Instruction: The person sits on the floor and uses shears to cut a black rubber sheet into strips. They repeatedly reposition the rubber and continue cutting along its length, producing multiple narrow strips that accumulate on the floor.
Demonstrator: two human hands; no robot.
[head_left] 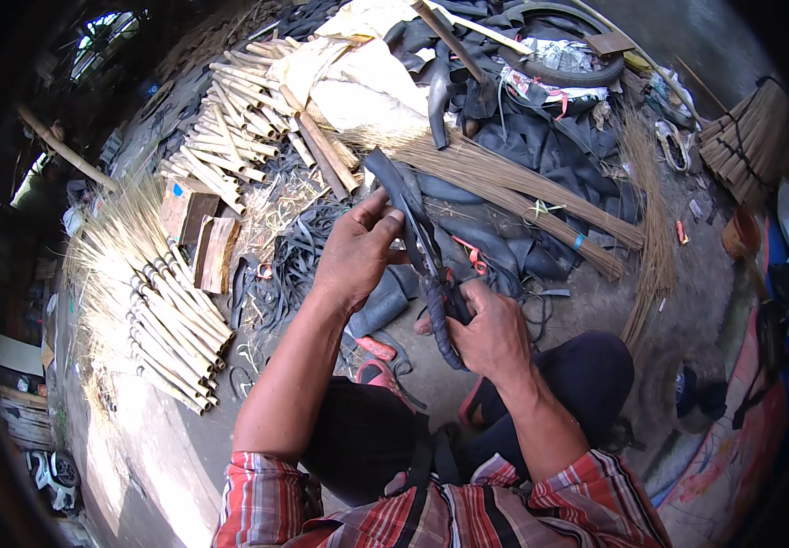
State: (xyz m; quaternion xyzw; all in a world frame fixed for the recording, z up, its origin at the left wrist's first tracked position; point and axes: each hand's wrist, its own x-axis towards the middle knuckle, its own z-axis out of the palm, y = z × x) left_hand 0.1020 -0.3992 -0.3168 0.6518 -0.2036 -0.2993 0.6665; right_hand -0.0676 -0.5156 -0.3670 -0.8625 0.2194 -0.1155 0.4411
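Observation:
Between the fingers and thumb of my left hand (355, 248) a strip of black rubber (385, 173) is pinched, its free end pointing up and away. My right hand (492, 336) is closed on a pair of scissors (438, 315) whose handle is wound in dark wrapping. Their blades lie along the rubber strip, between my two hands; how far apart the blades are, I cannot make out. A heap of thin black rubber strips (294, 260) lies on the ground beyond my left forearm.
Finished small brooms (171, 324) with bamboo handles lie at the left, beside wooden blocks (216, 254). Cut bamboo tubes (230, 128) are piled farther off. Long bristle bundles (513, 187) rest over black rubber sheets (541, 137). A tied bundle (746, 137) stands far right.

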